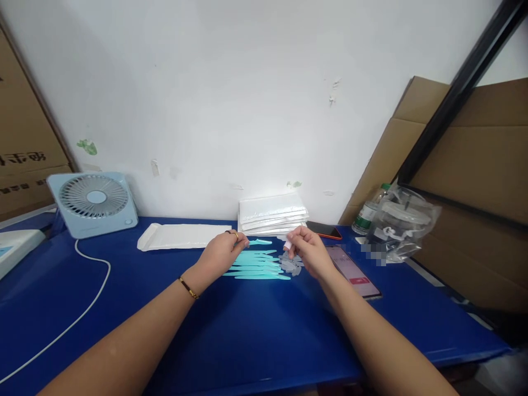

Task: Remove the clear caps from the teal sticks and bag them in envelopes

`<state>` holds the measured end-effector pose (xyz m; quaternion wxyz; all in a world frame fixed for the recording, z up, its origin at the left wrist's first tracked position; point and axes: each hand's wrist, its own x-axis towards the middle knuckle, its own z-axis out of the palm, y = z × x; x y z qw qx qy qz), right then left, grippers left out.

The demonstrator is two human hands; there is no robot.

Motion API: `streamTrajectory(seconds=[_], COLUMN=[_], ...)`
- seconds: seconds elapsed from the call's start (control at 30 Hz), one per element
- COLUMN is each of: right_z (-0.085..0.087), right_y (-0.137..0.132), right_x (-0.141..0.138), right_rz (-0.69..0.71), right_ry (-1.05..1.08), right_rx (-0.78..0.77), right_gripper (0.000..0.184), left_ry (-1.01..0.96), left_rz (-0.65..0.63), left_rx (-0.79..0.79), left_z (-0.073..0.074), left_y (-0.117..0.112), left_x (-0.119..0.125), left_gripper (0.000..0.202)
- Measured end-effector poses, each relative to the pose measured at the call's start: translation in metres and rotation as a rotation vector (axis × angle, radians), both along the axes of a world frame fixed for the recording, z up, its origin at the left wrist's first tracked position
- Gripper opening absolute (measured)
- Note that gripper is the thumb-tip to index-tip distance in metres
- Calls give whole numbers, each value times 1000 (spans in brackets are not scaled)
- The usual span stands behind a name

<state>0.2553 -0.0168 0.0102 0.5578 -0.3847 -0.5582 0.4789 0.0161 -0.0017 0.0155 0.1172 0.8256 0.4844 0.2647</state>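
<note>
From my remote seat I look down on a blue worktop [256, 341]. My left hand [218, 256] has thumb and fingers clamped on one turquoise eyebrow razor [262, 242], its free end pointing to three o'clock. The held razor sits at twelve o'clock of a row of matching turquoise razors [259, 269], which lie roughly parallel. Translucent caps [293, 267] are heaped at three o'clock of that row. Above the heap, my right hand [311, 253] has its fingertips drawn close together by a small white piece [287, 245]; I cannot tell whether that is gripped or wrapped round a finger, nor whether a cap is pinched there.

To handle this well, I would grip the razor by its handle, level, lifted clear of the row, with fingertips away from the edge. I would bring the hands together along the razor's length, unhurried, and leave the heap undisturbed. The phone [357, 272], at four o'clock of the heap, needs wrist clearance.
</note>
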Motion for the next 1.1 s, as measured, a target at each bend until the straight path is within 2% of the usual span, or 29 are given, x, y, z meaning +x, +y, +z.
streamTrajectory(seconds=[0.4, 0.57, 0.67, 0.73, 0.8, 0.83, 0.9, 0.97, 1.1], right_z=[-6, -8, -8, -7, -7, -8, -12, -19, -35], right_y=[-4, -5, -2, 3, 11, 16, 25, 34, 46], right_x=[-16, -21, -15, -5, 8, 15, 26, 32, 31], right_rz=[122, 99, 97, 44, -69, -126, -195, -204, -200], right_ry=[28, -64, -180, -210, -201, -202, -235, -299, -530], right_rx=[-64, -37, -8, 27, 68, 82, 88, 86, 131], right_gripper=[24, 25, 25, 26, 27, 27, 28, 29, 23], left_ry=[-67, -76, -41, -16, 25, 65, 182, 293, 403], left_rz=[-71, -89, -96, -31, 27, 16, -79, -172, -223], left_rx=[-16, -28, -11, 88, 199, 218, 149, 14, -146], left_z=[2, -3, -5, -5, -8, -10, -17, -26, -36], left_y=[-4, -6, -9, -12, -16, -18, -20, -22, -27], left_x=[4, 8, 13, 16, 19, 20, 21, 22, 24], left_gripper=[33, 34, 32, 33, 45, 50, 56, 68, 81])
